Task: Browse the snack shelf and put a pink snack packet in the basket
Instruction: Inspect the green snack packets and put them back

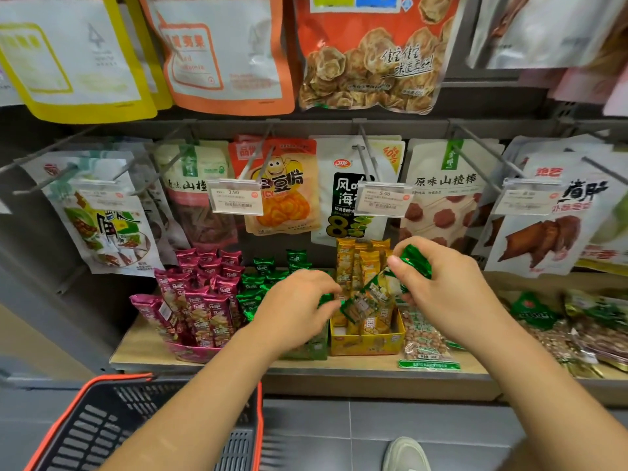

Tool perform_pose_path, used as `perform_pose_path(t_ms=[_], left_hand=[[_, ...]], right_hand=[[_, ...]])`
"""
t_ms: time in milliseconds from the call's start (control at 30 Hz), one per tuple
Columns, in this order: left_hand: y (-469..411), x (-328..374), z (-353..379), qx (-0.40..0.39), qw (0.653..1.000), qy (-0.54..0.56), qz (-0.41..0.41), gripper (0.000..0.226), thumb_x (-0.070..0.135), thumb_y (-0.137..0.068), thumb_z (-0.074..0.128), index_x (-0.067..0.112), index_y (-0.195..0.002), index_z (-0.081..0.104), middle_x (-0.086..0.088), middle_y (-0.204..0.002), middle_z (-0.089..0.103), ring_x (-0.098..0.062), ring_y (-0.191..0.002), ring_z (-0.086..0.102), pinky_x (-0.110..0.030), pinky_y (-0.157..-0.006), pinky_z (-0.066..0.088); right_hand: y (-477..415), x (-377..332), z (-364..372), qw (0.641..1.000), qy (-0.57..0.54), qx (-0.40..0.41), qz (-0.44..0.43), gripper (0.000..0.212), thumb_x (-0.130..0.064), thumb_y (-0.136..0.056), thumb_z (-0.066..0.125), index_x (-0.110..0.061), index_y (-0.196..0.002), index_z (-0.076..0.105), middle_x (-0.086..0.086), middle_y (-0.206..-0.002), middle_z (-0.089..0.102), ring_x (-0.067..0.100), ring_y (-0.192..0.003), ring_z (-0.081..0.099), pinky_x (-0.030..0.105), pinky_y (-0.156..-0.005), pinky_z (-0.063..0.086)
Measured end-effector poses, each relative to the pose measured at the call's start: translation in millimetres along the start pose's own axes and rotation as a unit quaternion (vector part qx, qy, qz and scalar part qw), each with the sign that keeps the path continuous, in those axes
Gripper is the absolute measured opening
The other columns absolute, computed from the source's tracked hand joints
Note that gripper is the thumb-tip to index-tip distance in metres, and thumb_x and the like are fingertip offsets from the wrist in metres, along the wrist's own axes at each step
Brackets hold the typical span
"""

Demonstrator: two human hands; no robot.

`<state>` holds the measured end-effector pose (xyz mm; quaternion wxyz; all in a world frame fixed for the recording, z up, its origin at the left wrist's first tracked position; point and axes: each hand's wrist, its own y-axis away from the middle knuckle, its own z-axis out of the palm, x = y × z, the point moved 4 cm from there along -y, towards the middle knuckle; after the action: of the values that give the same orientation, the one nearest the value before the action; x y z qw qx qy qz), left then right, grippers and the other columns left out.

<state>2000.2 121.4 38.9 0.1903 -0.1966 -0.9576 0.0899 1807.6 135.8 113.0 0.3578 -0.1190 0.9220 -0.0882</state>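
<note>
Pink snack packets (pixel 200 297) stand upright in a pink display box at the left of the low wooden shelf (pixel 142 351). To their right are green packets (pixel 258 287) in a green box, then yellow packets (pixel 360 260) in a yellow box. Both hands hold one green snack packet (pixel 370 297) above the green and yellow boxes. My left hand (pixel 295 307) pinches its lower left end; my right hand (pixel 438 283) grips its upper end. The dark basket (pixel 102 426) with an orange rim sits low at the left, under my left forearm.
Hanging snack bags on metal hooks with price tags (pixel 234 200) fill the racks above the shelf. Bags of peanuts (pixel 424 338) and other green bags lie on the shelf to the right. A shoe (pixel 406 453) stands on the grey tiled floor.
</note>
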Motion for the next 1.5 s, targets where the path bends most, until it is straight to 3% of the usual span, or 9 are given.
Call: perform_pose_path(t_ms=[167,400,700,867,1000,1133,1267,1367,1500], left_hand=[[-24.9,-34.8,15.9,-0.067,0.994,-0.041,-0.076,0.062,0.054,-0.094,0.047,0.022,-0.146,0.039,0.004,-0.157,0.03,-0.016,-0.146,0.02,-0.038,-0.119,0.021],[-41.4,-44.5,57.7,-0.202,0.966,-0.11,-0.119,0.101,0.078,-0.08,0.042,0.019,-0.155,0.006,0.002,-0.163,0.001,-0.015,-0.149,-0.006,-0.05,-0.12,-0.003],[-43.9,-46.0,47.6,-0.2,0.974,-0.085,-0.065,0.079,0.051,-0.071,0.077,0.029,-0.139,0.044,0.003,-0.145,0.043,-0.019,-0.136,0.035,-0.041,-0.116,0.023],[-42.0,-54.5,47.9,-0.212,0.974,-0.047,-0.063,0.085,0.049,-0.069,0.08,0.027,-0.142,0.044,0.001,-0.149,0.039,-0.019,-0.139,0.031,-0.035,-0.116,0.026],[-37.0,-60.2,49.1,-0.233,0.969,0.021,-0.083,0.081,0.054,-0.074,0.074,0.028,-0.144,0.042,0.003,-0.154,0.035,-0.015,-0.144,0.024,-0.033,-0.118,0.023],[-36.3,-69.6,38.4,-0.091,0.964,0.181,-0.171,0.036,0.044,-0.088,0.062,0.035,-0.122,0.064,0.01,-0.13,0.061,-0.009,-0.122,0.052,-0.021,-0.102,0.037],[-37.1,-79.6,22.2,0.031,0.962,0.148,-0.226,0.026,0.017,-0.092,0.061,0.027,-0.114,0.07,0.006,-0.116,0.068,-0.008,-0.099,0.061,-0.017,-0.09,0.044],[-36.6,-85.2,18.5,-0.011,0.975,0.061,-0.216,0.026,0.015,-0.089,0.061,0.026,-0.111,0.07,0.003,-0.114,0.066,-0.018,-0.105,0.06,-0.03,-0.096,0.047],[-27.2,-87.5,15.5,-0.106,0.976,0.008,-0.191,0.021,0.025,-0.086,0.062,0.031,-0.104,0.072,0.008,-0.111,0.068,-0.015,-0.103,0.061,-0.021,-0.087,0.042]], right_hand=[[-9.4,5.1,8.6,0.996,0.085,-0.031,-0.009,0.018,-0.028,-0.095,0.058,-0.029,-0.112,0.06,-0.001,-0.096,0.064,0.019,-0.086,0.058,0.038,-0.076,0.051],[-46.0,17.5,40.0,0.998,0.069,-0.012,-0.008,0.018,-0.018,-0.095,0.058,-0.022,-0.111,0.065,0.004,-0.108,0.066,0.022,-0.1,0.06,0.034,-0.088,0.049],[-85.1,32.3,80.9,0.999,0.044,-0.013,0.003,0.023,-0.012,-0.096,0.055,-0.016,-0.117,0.064,0.009,-0.107,0.062,0.024,-0.104,0.057,0.019,-0.07,0.031],[-106.7,30.4,105.4,0.996,0.065,-0.061,0.028,0.03,-0.021,-0.093,0.061,-0.017,-0.122,0.052,0.012,-0.119,0.064,0.033,-0.11,0.059,0.038,-0.089,0.049],[-113.6,40.2,131.3,0.992,0.065,-0.107,0.035,0.03,-0.02,-0.09,0.065,-0.015,-0.116,0.051,0.01,-0.111,0.065,0.029,-0.103,0.061,0.027,-0.077,0.043],[-120.6,51.7,155.1,0.978,0.082,-0.188,0.042,0.038,-0.014,-0.093,0.06,-0.015,-0.131,0.057,0.01,-0.129,0.061,0.026,-0.121,0.055,0.028,-0.095,0.042],[-120.9,50.2,178.9,0.956,0.079,-0.283,0.023,0.037,-0.03,-0.103,0.041,-0.013,-0.13,0.06,0.014,-0.127,0.062,0.031,-0.12,0.055,0.032,-0.096,0.043],[-122.0,53.1,191.0,0.933,0.122,-0.338,0.008,0.053,-0.047,-0.103,0.03,-0.017,-0.144,0.045,0.016,-0.145,0.047,0.033,-0.134,0.042,0.038,-0.108,0.036],[-119.6,63.3,190.5,0.935,0.114,-0.332,0.048,0.064,-0.054,-0.1,0.033,-0.018,-0.152,0.027,0.015,-0.156,0.029,0.032,-0.144,0.025,0.039,-0.116,0.026]])
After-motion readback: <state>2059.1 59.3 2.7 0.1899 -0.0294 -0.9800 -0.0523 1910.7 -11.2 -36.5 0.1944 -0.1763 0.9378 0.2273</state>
